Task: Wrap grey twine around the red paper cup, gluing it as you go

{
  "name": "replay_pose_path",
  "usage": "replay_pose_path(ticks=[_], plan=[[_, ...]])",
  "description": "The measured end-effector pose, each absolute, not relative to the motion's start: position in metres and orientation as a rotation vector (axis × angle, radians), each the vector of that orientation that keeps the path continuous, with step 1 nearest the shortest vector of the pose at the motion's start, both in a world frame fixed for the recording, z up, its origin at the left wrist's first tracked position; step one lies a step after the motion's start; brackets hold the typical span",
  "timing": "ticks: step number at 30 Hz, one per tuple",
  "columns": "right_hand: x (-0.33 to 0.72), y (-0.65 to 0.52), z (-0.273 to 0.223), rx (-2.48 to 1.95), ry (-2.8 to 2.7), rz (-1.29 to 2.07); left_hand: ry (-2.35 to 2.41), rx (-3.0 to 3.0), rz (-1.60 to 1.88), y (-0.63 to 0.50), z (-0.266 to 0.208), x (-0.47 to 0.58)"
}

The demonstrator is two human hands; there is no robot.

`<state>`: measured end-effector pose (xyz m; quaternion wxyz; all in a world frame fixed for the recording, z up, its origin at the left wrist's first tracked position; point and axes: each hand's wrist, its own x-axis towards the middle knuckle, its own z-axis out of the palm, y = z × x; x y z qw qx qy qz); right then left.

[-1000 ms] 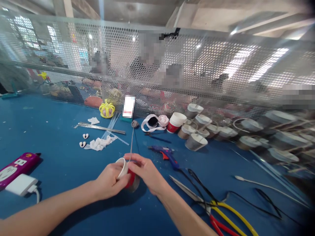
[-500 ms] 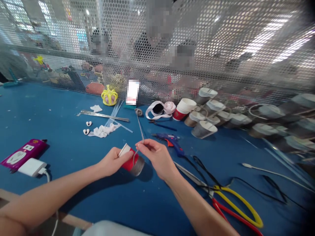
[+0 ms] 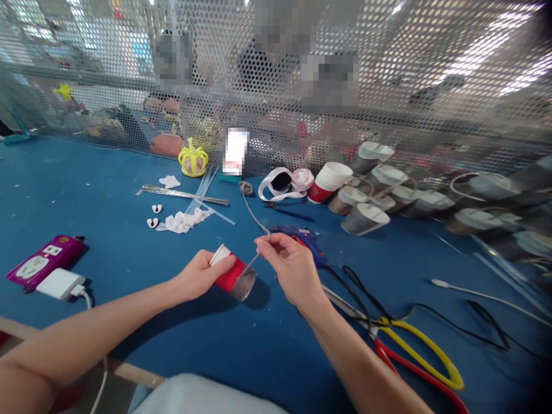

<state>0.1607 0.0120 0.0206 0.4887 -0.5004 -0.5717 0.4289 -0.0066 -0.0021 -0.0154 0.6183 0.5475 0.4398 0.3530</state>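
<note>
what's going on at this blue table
The left hand holds a red-and-white paper cup, tilted, with a grey band around its base end. The right hand pinches a grey cord running from the cup to a small ball on the table. A blue glue gun lies partly hidden behind that hand; scissors lie to the right.

blue table (image 3: 276, 356): gray yarn ball (image 3: 246, 188), scissors (image 3: 390, 323), glue gun (image 3: 318, 254), power strip (image 3: 35, 267), yellow crown (image 3: 194, 162).

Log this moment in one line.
left hand: grips cup; right hand: pinches cord; cord: runs cup to ball; cup: tilted, lower end grey; glue gun: on table
</note>
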Motion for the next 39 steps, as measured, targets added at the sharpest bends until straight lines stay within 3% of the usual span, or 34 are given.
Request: replay_pose_path(ticks=[39], plan=[[0.157, 0.007, 0.009, -1.337, -1.636, 1.043, 0.798, 1.957, 1.053, -0.013, -0.006, -0.012]])
